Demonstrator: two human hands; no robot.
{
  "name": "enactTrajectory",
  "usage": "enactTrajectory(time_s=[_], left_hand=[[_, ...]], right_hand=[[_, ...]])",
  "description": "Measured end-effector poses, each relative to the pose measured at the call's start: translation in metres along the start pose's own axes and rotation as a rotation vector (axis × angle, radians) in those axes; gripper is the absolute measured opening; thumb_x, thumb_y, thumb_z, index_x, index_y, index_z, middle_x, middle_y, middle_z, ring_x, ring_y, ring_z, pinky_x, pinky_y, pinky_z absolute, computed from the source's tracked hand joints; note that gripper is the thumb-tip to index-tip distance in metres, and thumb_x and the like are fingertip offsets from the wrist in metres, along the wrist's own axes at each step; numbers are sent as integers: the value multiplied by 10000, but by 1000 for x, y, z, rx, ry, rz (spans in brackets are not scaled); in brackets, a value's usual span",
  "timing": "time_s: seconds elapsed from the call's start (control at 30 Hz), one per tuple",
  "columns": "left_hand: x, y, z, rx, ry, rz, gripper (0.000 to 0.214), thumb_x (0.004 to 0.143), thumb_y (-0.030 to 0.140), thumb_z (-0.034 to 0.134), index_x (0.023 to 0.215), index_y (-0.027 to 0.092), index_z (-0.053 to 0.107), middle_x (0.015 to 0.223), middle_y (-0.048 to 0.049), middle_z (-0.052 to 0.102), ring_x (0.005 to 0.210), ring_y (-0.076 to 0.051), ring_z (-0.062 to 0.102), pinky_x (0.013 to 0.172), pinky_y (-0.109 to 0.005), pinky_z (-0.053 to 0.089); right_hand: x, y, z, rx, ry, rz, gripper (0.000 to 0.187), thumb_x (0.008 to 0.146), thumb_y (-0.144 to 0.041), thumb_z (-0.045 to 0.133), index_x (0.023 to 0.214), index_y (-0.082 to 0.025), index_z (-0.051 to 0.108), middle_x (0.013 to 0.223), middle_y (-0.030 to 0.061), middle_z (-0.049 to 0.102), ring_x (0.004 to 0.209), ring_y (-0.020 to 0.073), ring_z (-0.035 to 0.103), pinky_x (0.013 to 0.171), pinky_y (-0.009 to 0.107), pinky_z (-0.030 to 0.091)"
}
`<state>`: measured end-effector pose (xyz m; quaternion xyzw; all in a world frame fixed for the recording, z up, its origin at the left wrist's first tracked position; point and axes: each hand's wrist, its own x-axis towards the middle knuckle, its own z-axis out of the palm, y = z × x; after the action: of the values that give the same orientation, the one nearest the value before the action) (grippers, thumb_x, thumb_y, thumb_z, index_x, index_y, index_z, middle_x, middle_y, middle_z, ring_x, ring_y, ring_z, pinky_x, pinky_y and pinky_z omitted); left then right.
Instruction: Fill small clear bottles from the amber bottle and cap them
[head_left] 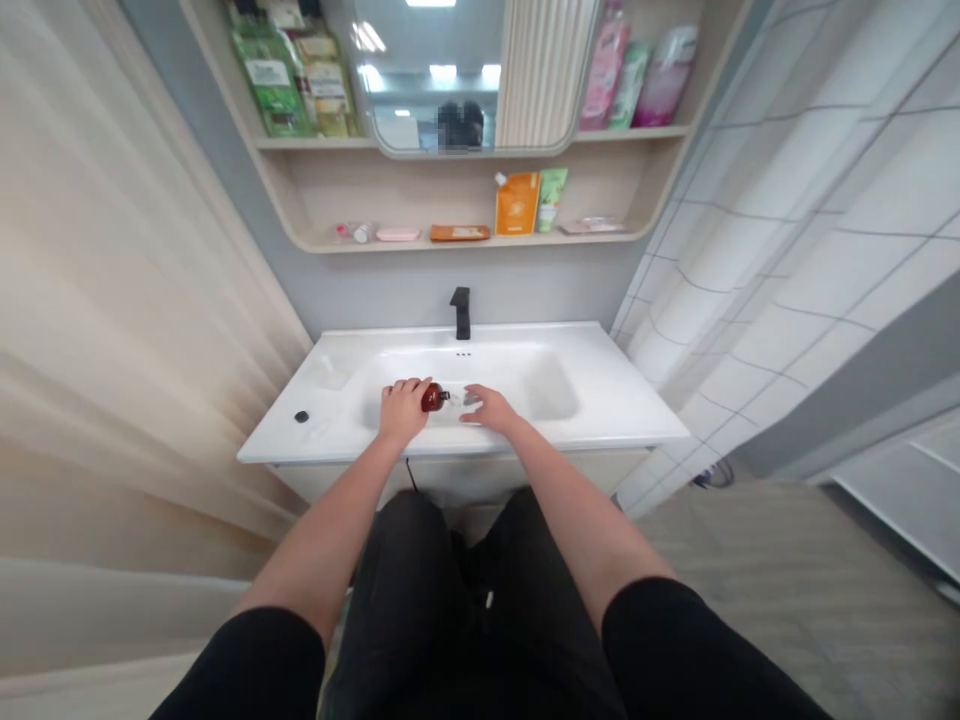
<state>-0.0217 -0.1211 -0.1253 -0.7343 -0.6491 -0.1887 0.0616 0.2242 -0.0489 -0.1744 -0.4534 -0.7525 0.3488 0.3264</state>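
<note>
Bright, even light; warped edges

The left hand (405,410) curls downward; the right hand (489,408) lies flatter.

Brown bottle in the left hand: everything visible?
The small bottle is dark reddish-brown and glossy, possibly glass, with a rounded body and a narrower dark neck. It lies roughly horizontal, neck pointing toward the right hand, gripped by the left hand, whose fingers wrap its near side. It sits above the white basin; contact with the basin can't be told. A small clear piece lies beyond the neck; whether it is attached is unclear. No label shows.
</note>
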Motion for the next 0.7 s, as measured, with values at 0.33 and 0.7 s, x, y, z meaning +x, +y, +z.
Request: enactTrajectory(time_s=[0.33, 0.7], left_hand=[[-1, -1, 0, 3, 20, 22, 625, 950, 201, 563, 1570, 275, 584, 1466, -156, 674, 1326, -386, 551, 1098, -546, 346], [-1, -1, 2, 2, 35, 27, 623, 950, 173, 543, 1560, 285, 600, 1449, -156, 677, 1321, -394, 550, 1104, -555, 338]], right_hand=[[0, 0, 1, 3, 0, -11, 824, 670, -277, 1019, 1422, -219, 687, 1288, 120, 783, 1115, 271, 769, 1016, 403, 611], [2, -1, 1, -14, -2, -3, 807, 661, -269, 1025, 1398, -219, 700, 1267, 118, 789, 1092, 271, 774, 1023, 407, 605]])
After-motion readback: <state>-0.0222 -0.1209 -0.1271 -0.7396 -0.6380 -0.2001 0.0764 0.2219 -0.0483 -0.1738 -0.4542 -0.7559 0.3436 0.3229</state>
